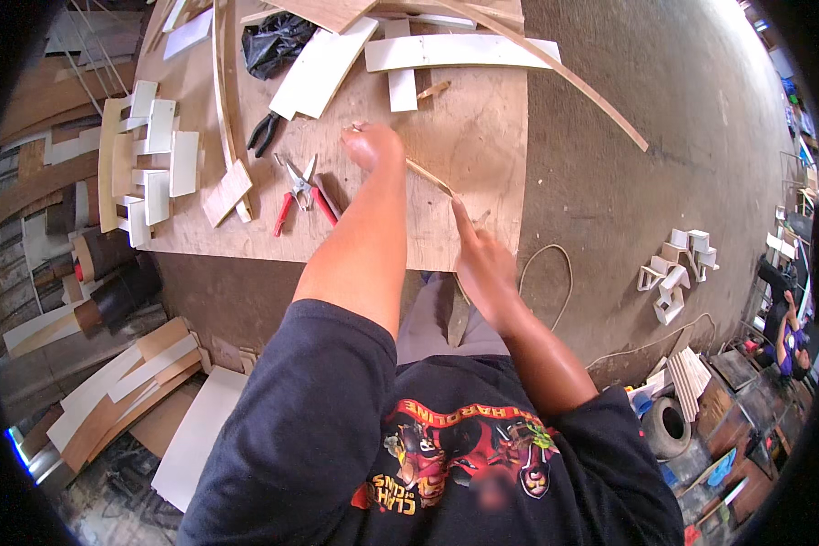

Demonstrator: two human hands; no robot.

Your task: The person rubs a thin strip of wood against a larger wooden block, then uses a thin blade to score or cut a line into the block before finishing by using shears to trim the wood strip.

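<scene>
Black printed T-shirt (428,473); grey trousers (424,324)

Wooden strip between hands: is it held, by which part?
The right hand seems to touch the thin wooden strip at its near end; whether the left hand has a grip cannot be told.

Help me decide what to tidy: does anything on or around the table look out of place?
The long wood strip juts past the right edge of the table, over the floor, so it looks askew. The red-handled snips lie with their blades apart, which also looks untidy.
</scene>
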